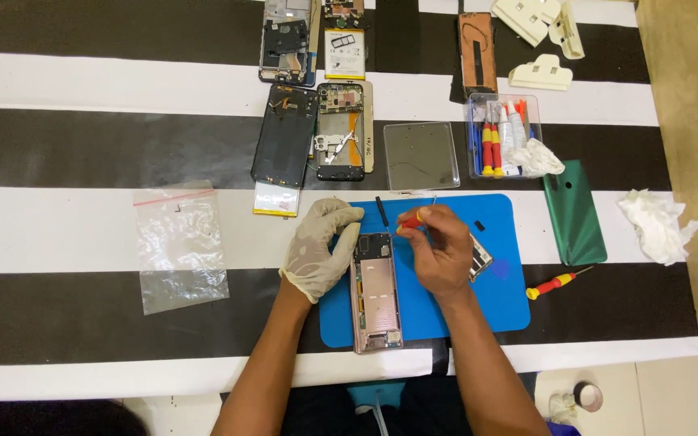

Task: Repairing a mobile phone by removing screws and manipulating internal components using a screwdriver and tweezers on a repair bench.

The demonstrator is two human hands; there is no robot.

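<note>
An opened phone frame (376,292) lies lengthwise on a blue work mat (494,303). My left hand (317,246), in a pale glove, rests on the mat and touches the phone's upper left corner. Just above the phone's top edge, my bare right hand (441,249) grips a red-and-yellow screwdriver (410,220), its tip pointing down at the phone's upper end. A small black strip (382,211) lies on the mat between the two hands. A part with a shiny edge (481,258) peeks out beside my right hand.
Beyond the mat lie several dismantled phones (284,136), a clear plastic lid (421,156), and a tool tray (503,136). A green back cover (574,211), a second screwdriver (557,283) and crumpled tissue (657,225) sit right. A clear zip bag (180,246) lies left.
</note>
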